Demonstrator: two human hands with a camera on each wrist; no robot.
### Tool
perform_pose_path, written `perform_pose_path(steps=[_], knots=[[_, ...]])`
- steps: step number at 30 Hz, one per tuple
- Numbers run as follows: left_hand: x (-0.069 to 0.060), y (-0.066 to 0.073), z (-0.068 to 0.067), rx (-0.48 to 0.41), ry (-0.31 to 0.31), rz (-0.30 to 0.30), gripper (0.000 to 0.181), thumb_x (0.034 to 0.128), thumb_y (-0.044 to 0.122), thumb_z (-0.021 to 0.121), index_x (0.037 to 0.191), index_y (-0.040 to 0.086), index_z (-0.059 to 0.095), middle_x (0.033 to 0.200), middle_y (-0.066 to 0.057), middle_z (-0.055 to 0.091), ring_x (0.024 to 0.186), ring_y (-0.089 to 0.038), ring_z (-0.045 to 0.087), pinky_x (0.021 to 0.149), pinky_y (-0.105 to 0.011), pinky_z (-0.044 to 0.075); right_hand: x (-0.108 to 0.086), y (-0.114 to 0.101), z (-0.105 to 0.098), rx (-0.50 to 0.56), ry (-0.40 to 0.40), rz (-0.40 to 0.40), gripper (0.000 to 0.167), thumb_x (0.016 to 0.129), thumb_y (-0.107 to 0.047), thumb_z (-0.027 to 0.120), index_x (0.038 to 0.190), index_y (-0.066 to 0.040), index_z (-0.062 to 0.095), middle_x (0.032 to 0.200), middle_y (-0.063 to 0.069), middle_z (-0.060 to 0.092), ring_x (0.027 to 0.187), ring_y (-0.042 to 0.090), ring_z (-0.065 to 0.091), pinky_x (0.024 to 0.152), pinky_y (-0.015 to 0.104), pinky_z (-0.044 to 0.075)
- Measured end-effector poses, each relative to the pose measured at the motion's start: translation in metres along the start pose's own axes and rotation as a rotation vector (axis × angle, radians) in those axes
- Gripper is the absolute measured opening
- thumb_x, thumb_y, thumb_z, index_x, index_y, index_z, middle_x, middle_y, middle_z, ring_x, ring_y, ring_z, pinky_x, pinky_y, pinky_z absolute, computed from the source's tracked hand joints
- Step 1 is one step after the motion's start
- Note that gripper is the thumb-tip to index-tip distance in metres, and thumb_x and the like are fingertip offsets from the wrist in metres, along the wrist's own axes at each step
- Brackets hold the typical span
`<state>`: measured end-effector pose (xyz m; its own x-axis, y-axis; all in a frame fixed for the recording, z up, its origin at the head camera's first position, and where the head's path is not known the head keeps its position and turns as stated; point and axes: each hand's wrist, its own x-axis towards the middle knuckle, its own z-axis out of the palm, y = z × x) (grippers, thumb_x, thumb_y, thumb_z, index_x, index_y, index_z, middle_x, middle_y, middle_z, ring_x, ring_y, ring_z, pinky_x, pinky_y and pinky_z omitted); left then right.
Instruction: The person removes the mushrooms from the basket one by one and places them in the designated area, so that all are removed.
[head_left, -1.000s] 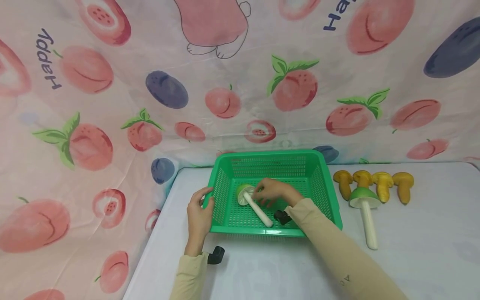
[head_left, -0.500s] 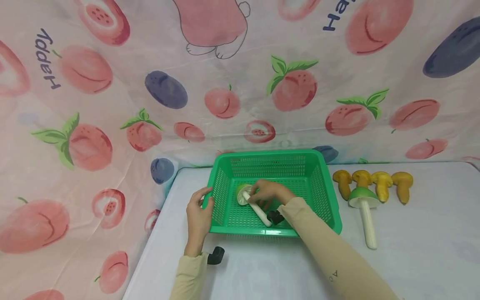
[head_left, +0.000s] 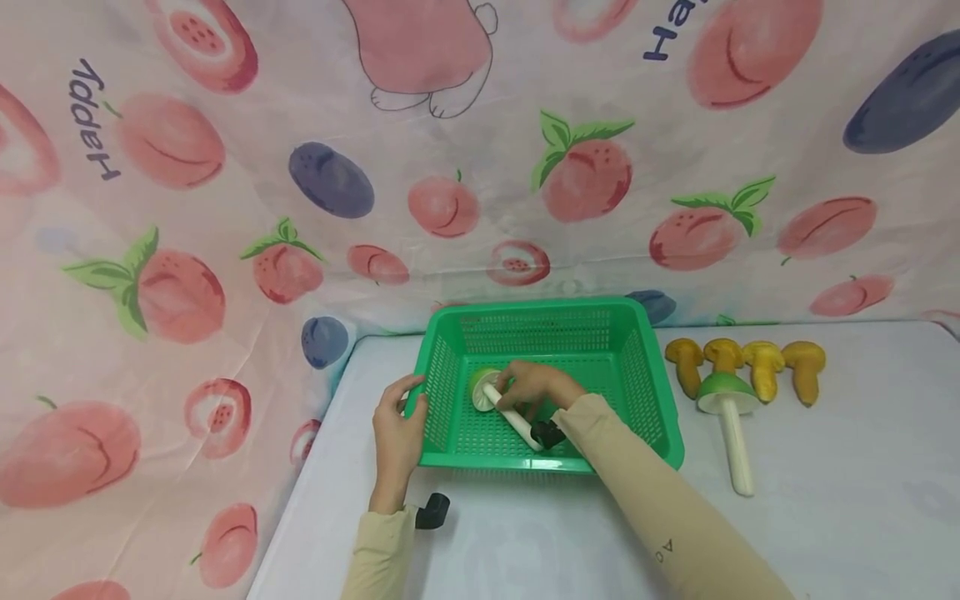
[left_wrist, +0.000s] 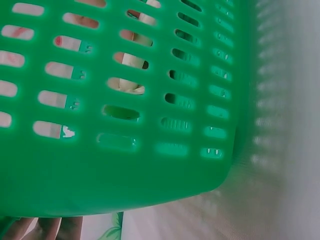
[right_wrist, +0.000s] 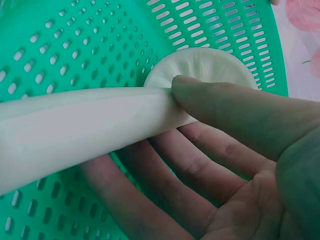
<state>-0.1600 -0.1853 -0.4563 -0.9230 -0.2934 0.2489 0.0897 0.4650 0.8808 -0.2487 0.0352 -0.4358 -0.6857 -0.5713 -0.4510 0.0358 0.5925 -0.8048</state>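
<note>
In the head view a green plastic basket (head_left: 551, 464) stands on the white table. My left hand (head_left: 399, 433) grips its left rim, fingertips over the edge; the left wrist view mostly shows the slotted basket wall (left_wrist: 150, 165), with a few fingers (left_wrist: 47, 229) below. Inside the basket lies a toy mushroom with a green cap and a long white stem (right_wrist: 90, 125). My right hand (head_left: 538, 387) reaches in and holds that stem close to the cap, thumb (right_wrist: 225, 100) on top and fingers underneath, as the right wrist view shows.
To the right of the basket, several yellow-brown toy mushrooms (head_left: 806, 371) lie in a row. A second green-capped mushroom (head_left: 737, 442) lies in front of them, stem toward me. A fruit-printed cloth (head_left: 480, 167) hangs behind the table and along its left side.
My right hand has moved slightly left and closed its fingers on the mushroom's stem. The left hand and the basket look the same.
</note>
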Motion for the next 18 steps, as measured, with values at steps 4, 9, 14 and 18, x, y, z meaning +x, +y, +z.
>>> perform_pose_path(steps=[4, 9, 14, 18], knots=[[0.0, 0.002, -0.001, 0.001, 0.004, 0.007, 0.029, 0.0957, 0.005, 0.062, 0.124, 0.008, 0.068, 0.137, -0.012, 0.058, 0.107, -0.032, 0.062, 0.098, -0.051, 0.049, -0.001, -0.001, 0.0, -0.012, 0.007, -0.013, 0.034, 0.094, -0.012, 0.066, 0.126, 0.001, 0.062, 0.104, 0.015, 0.067, 0.086, 0.026, 0.07, 0.072, 0.038, 0.061], [0.0, 0.002, 0.0, 0.005, -0.005, -0.008, 0.031, 0.0962, 0.004, 0.061, 0.126, 0.008, 0.067, 0.138, -0.012, 0.057, 0.105, -0.031, 0.063, 0.092, -0.048, 0.052, -0.004, -0.002, 0.0, -0.027, 0.029, -0.014, 0.033, 0.095, -0.012, 0.065, 0.126, 0.0, 0.064, 0.107, 0.015, 0.065, 0.085, 0.027, 0.068, 0.07, 0.037, 0.06], [0.001, 0.002, 0.001, 0.013, -0.004, -0.016, 0.031, 0.0964, 0.004, 0.06, 0.126, 0.008, 0.067, 0.138, -0.011, 0.057, 0.103, -0.03, 0.064, 0.089, -0.045, 0.053, -0.007, -0.005, 0.001, -0.046, 0.062, -0.045, 0.035, 0.095, -0.011, 0.065, 0.129, -0.001, 0.062, 0.105, 0.015, 0.068, 0.083, 0.025, 0.069, 0.067, 0.035, 0.06], [0.001, 0.001, 0.001, 0.011, -0.005, -0.014, 0.03, 0.0964, 0.004, 0.06, 0.126, 0.007, 0.067, 0.138, -0.012, 0.057, 0.103, -0.031, 0.064, 0.091, -0.046, 0.052, -0.012, -0.008, 0.001, -0.044, 0.106, -0.081, 0.035, 0.095, -0.01, 0.066, 0.129, -0.001, 0.063, 0.104, 0.017, 0.071, 0.083, 0.023, 0.069, 0.065, 0.034, 0.06]])
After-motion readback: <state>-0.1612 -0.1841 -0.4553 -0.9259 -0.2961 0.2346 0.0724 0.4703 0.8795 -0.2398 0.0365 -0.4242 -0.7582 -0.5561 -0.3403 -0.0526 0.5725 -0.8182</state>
